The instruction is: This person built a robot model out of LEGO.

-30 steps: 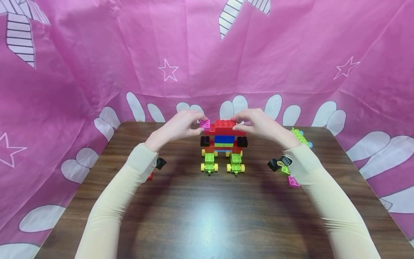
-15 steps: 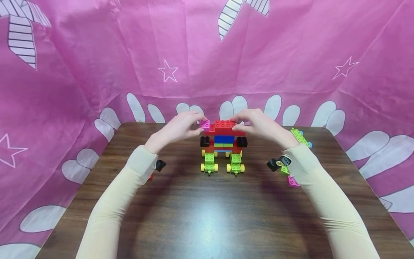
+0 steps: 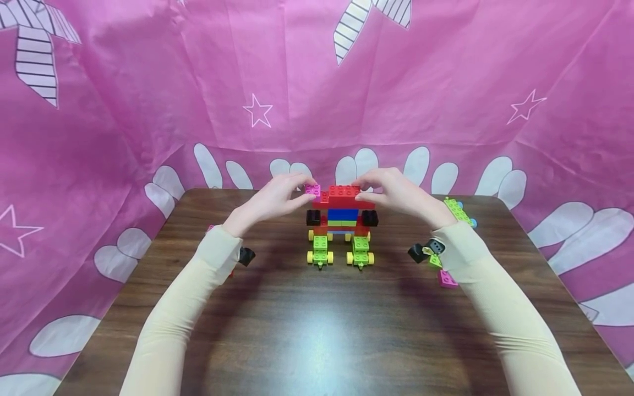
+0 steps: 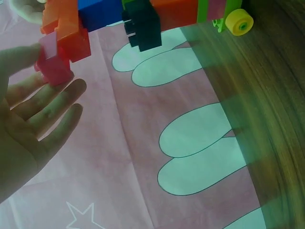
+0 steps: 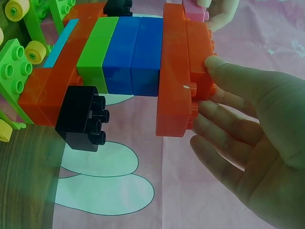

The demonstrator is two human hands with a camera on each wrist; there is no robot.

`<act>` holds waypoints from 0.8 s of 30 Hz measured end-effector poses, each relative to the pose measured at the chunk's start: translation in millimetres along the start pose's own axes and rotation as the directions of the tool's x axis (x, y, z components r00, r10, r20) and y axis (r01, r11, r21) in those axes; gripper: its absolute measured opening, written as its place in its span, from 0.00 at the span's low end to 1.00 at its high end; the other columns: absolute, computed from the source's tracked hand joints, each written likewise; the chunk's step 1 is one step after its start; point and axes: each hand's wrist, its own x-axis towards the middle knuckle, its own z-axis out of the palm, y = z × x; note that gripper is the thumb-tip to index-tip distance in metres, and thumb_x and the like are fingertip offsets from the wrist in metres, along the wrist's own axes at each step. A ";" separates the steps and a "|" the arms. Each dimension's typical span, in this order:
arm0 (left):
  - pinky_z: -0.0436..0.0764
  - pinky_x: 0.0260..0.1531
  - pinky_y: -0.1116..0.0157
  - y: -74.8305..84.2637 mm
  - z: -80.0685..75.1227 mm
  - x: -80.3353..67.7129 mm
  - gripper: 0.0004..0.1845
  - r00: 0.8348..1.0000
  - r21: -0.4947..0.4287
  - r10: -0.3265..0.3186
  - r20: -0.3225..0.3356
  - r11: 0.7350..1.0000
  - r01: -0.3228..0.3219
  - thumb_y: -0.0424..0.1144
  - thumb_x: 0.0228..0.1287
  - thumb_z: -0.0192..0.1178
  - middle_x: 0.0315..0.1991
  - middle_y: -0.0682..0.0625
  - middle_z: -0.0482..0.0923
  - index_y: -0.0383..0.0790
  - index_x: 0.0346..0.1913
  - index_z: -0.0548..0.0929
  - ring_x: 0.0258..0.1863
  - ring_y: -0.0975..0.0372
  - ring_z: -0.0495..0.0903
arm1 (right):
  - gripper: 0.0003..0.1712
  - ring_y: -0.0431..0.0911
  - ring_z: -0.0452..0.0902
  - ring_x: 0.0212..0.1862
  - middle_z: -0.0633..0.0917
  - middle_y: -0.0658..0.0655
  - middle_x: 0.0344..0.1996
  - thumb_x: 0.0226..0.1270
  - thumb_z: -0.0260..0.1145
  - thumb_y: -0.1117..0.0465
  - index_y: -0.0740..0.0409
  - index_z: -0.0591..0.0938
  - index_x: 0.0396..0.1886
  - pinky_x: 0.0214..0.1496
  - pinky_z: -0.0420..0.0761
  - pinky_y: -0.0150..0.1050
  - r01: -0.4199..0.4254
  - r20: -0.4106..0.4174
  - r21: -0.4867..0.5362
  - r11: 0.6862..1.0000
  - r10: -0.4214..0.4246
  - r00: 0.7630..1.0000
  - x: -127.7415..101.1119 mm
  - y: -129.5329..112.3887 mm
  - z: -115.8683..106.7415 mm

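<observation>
L wrist view: left hand (image 4: pixel 28 124) pinches pink brick (image 4: pixel 53 64); head view hides the grip.

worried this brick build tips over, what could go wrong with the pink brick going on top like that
The pink brick sits at the far left end of the red top layer, pinched by the left hand. Pressing there could lever the top loose. The model stands on two wheeled green bases, so a push may roll it. The right hand grips only the red top, not the lower rows, which could shift.
</observation>
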 end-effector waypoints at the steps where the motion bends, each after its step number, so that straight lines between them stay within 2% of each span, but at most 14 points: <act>1: 0.81 0.56 0.58 -0.3 0.1 0.3 0.16 1.000 -0.004 -0.001 -0.003 1.000 0.001 0.44 0.69 0.61 0.46 0.47 0.85 0.39 0.53 0.82 0.49 0.56 0.82 | 0.20 0.48 0.84 0.52 0.89 0.54 0.46 0.64 0.72 0.56 0.55 0.84 0.55 0.55 0.85 0.49 0.000 0.001 0.000 1.000 0.000 1.000 0.2 0.0 -0.1; 7: 0.81 0.56 0.56 -0.9 -1.4 2.3 0.15 1.000 -0.022 0.002 0.001 1.000 -0.002 0.43 0.68 0.63 0.45 0.46 0.85 0.38 0.52 0.83 0.47 0.54 0.83 | 0.20 0.48 0.84 0.52 0.89 0.55 0.46 0.63 0.72 0.56 0.56 0.85 0.54 0.55 0.85 0.48 0.014 -0.003 -0.015 1.000 -0.014 1.000 1.1 -0.4 0.0; 13: 0.81 0.53 0.59 3.8 -3.6 4.3 0.15 1.000 0.003 -0.002 0.008 1.000 0.002 0.43 0.67 0.64 0.45 0.46 0.86 0.38 0.52 0.84 0.45 0.57 0.81 | 0.20 0.49 0.84 0.51 0.89 0.55 0.46 0.63 0.72 0.57 0.57 0.85 0.54 0.54 0.85 0.48 0.015 -0.006 -0.027 1.000 -0.015 1.000 -0.2 -1.2 -0.5; 19: 0.81 0.56 0.57 4.5 -2.5 3.5 0.17 1.000 0.012 -0.025 0.016 1.000 0.025 0.43 0.68 0.63 0.48 0.45 0.85 0.38 0.55 0.83 0.49 0.55 0.81 | 0.20 0.48 0.84 0.50 0.89 0.55 0.44 0.63 0.72 0.56 0.57 0.85 0.54 0.54 0.85 0.47 0.009 -0.012 -0.032 0.999 -0.009 1.000 -0.2 -0.8 0.1; 24: 0.81 0.56 0.57 4.1 0.0 1.9 0.18 1.000 0.021 -0.012 -0.015 1.000 0.012 0.43 0.67 0.63 0.49 0.44 0.85 0.37 0.56 0.83 0.50 0.54 0.82 | 0.20 0.48 0.84 0.50 0.90 0.55 0.44 0.63 0.72 0.56 0.57 0.85 0.54 0.53 0.85 0.46 0.005 -0.013 -0.032 0.999 -0.005 1.000 0.6 -1.2 0.7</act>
